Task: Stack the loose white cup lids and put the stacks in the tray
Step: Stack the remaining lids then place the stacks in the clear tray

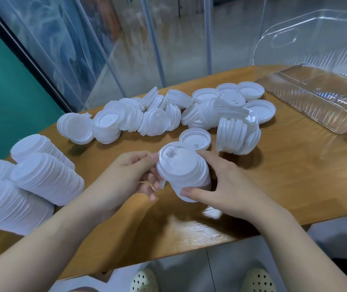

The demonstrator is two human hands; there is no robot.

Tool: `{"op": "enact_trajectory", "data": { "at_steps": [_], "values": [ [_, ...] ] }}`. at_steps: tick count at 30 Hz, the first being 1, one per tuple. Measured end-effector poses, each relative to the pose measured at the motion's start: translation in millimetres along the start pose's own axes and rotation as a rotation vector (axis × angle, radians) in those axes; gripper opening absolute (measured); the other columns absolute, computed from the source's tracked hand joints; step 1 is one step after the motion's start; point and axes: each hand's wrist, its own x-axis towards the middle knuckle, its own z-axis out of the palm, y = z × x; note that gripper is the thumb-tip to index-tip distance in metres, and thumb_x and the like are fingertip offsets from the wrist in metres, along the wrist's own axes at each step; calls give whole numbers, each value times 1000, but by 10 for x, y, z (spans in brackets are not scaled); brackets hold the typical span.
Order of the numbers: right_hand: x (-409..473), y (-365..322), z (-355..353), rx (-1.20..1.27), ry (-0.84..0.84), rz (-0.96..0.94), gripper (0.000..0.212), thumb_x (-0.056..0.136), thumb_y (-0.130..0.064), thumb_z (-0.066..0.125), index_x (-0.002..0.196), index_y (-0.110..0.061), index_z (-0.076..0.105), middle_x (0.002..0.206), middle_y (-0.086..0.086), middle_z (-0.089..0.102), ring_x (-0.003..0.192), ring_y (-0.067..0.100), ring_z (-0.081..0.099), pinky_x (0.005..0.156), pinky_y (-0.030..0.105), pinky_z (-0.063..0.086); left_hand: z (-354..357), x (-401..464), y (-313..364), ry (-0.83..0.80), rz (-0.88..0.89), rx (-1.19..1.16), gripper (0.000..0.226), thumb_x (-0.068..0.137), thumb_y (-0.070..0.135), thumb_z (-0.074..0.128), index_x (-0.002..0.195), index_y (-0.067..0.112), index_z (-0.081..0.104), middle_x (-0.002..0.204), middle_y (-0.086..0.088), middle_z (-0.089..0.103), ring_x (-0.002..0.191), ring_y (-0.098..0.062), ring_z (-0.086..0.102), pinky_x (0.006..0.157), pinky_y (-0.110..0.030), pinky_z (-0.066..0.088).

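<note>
Gripping a short stack of lids (184, 175) just above the counter (294, 175), both hands work at the centre of the view. The left hand (130, 175) pinches the stack's top rim with curled fingers; the right hand (227, 186) wraps round its side, thumb on the lower lids. How many lids the stack holds is hard to tell, since motion blur smears its lower edge and the hands cover part of it. At 6 o'clock, two pale perforated shoes (259, 280) show on the tiled floor (189, 266), cut by the frame. At 9 o'clock, finished stacks (42, 175) lie on their sides, the nearest running off the left edge. Beyond the hands, at 12 o'clock, loose lids (158, 114) sprawl in a jumbled heap across the wooden counter. At 2 o'clock sits the clear tray (315, 106), its right side cut off. Behind the counter hang clear plastic curtain strips (126, 39) beside a teal wall (4, 85).
</note>
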Motion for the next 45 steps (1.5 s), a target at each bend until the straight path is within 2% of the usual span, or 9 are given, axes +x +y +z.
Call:
{"op": "enact_trajectory", "data": {
  "at_steps": [4, 11, 17, 21, 24, 30, 33, 38, 45],
  "values": [
    [5, 2, 3, 20, -4, -7, 77, 70, -66, 80, 138, -52, 48, 127, -35, 59, 120, -8, 55, 103, 30, 48, 23, -6, -20, 60, -20, 165, 36, 109, 23, 47, 85, 2, 64, 69, -5, 59, 58, -15, 51, 50, -32, 43],
    [13, 22, 18, 26, -1, -7, 83, 69, -68, 81, 142, -51, 47, 131, -35, 58, 123, -10, 53, 106, 30, 47, 66, 48, -53, 88, 5, 453, 42, 109, 32, 44, 83, 3, 61, 67, 2, 59, 58, -11, 46, 59, -26, 38],
    [13, 33, 17, 41, -5, 1, 82, 68, -67, 83, 141, -49, 49, 130, -35, 59, 123, -11, 52, 108, 29, 45, 29, 89, -84, 98, 38, 541, 39, 108, 37, 46, 80, 15, 62, 68, 7, 60, 62, -16, 48, 64, -37, 42],
    [24, 36, 30, 65, -6, 4, 85, 65, -70, 82, 140, -49, 50, 129, -33, 61, 122, -8, 55, 107, 33, 47, 14, 84, -99, 144, 171, 545, 30, 101, 56, 50, 110, 32, 65, 95, 16, 65, 84, -3, 58, 76, -24, 48],
    [23, 42, 34, 67, -6, 15, 90, 60, -76, 77, 141, -50, 47, 127, -31, 63, 120, -6, 57, 106, 35, 49, 27, 54, -100, 44, 313, 670, 50, 89, 70, 59, 134, 48, 54, 121, 31, 56, 115, 4, 52, 87, -6, 39],
    [2, 50, 34, 11, -36, 46, 108, 60, -85, 72, 151, -59, 20, 146, -25, 51, 133, 8, 51, 111, 42, 45, 106, 94, -96, 31, 410, 718, 42, 84, 63, 63, 123, 57, 49, 122, 36, 56, 116, 6, 51, 88, -3, 35],
    [-12, 36, 33, 20, -26, 16, 102, 62, -86, 70, 148, -64, 21, 144, -28, 52, 131, 7, 52, 109, 39, 46, 104, 111, -100, 33, 423, 722, 39, 84, 64, 64, 120, 57, 50, 120, 35, 58, 115, 6, 52, 88, -4, 35],
    [-15, -15, 6, 66, 5, -33, 64, 76, -64, 78, 128, -69, 40, 119, -41, 59, 114, -10, 57, 91, 21, 49, 27, 112, -203, 43, 463, 759, 29, 100, 57, 52, 129, 53, 52, 125, 31, 58, 121, 4, 50, 94, -6, 35],
    [-19, -16, -4, 48, -3, -34, 67, 76, -67, 76, 132, -63, 39, 122, -43, 57, 116, -15, 53, 95, 22, 49, -301, 41, -594, 53, 575, 1076, 40, 96, 58, 58, 117, 26, 70, 112, 14, 61, 104, -8, 54, 91, -29, 44]
  ]
}}
